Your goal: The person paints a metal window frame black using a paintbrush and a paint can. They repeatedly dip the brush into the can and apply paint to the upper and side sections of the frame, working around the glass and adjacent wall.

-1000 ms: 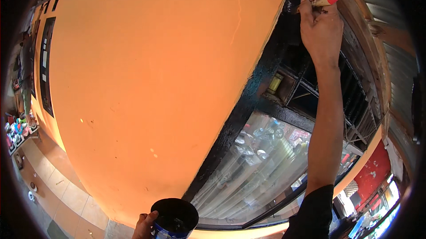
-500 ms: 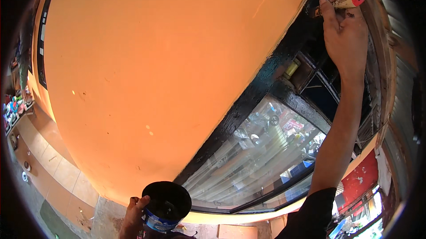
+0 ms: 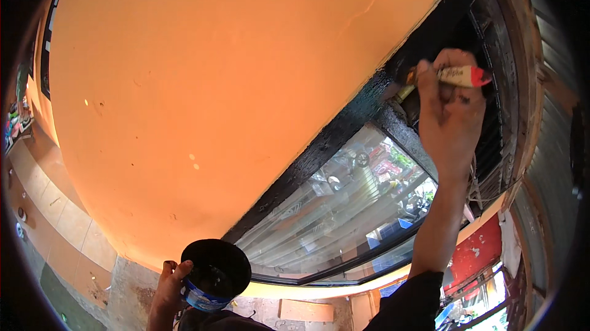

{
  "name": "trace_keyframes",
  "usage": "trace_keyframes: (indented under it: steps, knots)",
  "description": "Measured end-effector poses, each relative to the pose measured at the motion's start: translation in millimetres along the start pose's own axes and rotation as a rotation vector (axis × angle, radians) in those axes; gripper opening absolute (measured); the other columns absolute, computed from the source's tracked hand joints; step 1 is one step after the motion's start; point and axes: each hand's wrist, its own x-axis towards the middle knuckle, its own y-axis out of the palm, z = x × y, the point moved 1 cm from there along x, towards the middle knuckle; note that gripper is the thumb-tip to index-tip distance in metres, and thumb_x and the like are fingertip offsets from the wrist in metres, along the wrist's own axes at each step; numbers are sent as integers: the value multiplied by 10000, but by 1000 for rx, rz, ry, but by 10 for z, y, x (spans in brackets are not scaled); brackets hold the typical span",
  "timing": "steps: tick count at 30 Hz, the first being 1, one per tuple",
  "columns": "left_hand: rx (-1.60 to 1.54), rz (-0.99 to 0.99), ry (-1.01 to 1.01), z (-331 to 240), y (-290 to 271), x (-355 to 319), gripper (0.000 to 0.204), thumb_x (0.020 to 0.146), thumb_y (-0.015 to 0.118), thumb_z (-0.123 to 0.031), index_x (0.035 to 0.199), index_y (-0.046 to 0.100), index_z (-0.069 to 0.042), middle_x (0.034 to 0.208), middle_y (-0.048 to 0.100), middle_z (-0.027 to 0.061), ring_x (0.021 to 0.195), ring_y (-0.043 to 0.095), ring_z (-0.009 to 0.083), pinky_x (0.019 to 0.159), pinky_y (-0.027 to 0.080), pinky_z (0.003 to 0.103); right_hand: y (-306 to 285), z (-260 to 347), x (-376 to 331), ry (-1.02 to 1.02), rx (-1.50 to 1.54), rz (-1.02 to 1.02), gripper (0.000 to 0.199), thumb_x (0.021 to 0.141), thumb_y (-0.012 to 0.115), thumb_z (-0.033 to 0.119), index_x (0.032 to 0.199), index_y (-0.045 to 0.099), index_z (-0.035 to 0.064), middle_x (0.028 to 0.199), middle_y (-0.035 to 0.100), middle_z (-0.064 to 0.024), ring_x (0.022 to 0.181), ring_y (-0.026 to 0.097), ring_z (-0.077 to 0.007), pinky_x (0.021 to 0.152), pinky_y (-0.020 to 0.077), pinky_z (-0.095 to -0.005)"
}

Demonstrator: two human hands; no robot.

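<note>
My right hand (image 3: 453,113) is raised at the upper right, its fingers closed round the pale handle of a paintbrush (image 3: 456,76) with a red end. The brush head points left toward the dark window frame (image 3: 359,106); whether its bristles touch the frame I cannot tell. Wet-looking black paint covers this frame, and dark smudges mark my hand. Low in the view, my left hand (image 3: 166,288) grips the rim of a blue tin can (image 3: 209,299), thumb over the edge. The can is dark inside, with a little shine at its bottom.
An orange wall (image 3: 184,97) borders the frame on the left. Below my right hand is a glass window pane (image 3: 344,202) with a pale curtain and reflections. A wooden beam (image 3: 530,85) and corrugated sheeting (image 3: 556,146) lie at the right. Tiled floor (image 3: 67,226) shows lower left.
My right hand has come down and to the left along the frame with the paintbrush. The left hand and can appear slightly further left, as does the whole scene.
</note>
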Motion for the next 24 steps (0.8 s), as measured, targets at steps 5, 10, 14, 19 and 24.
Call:
trace_keyframes:
  steps: [5,10,14,19,24]
  knots:
    - [-15,-33,-36,-51,42,-16,684,859,793,-308,1242,323,8,1164,542,262,1062,598,318,820,553,454,-127,-13,-13,224,274,-16,118,983,662,5,1021,554,34,839,510,27,709,486,-19,606,398,-204]
    - [-41,-10,14,-76,63,12,709,850,798,-328,1239,327,31,1141,551,270,1042,604,321,808,549,448,-316,-277,410,269,122,-203,159,973,717,96,1028,581,33,893,578,-1,748,524,-46,640,416,-224]
    - [67,-39,-3,-58,30,25,718,840,799,-381,1230,357,28,1119,560,269,1034,601,318,801,539,448,-352,-379,713,56,-84,-449,160,975,712,108,1027,589,20,892,622,-31,791,596,-86,690,472,-243]
    - [80,-79,-10,-72,23,9,722,830,807,-395,1232,369,16,1104,561,253,1053,590,311,800,533,443,-208,-370,663,-113,-112,-619,190,985,704,132,1038,586,-7,865,647,-51,816,658,-119,745,535,-278]
    - [35,-53,-20,-144,39,-73,721,828,809,-387,1219,348,6,1124,539,244,1087,575,315,798,546,437,-39,-283,377,-139,-103,-478,159,1003,680,118,1017,581,-5,832,624,-30,707,617,-81,624,498,-240]
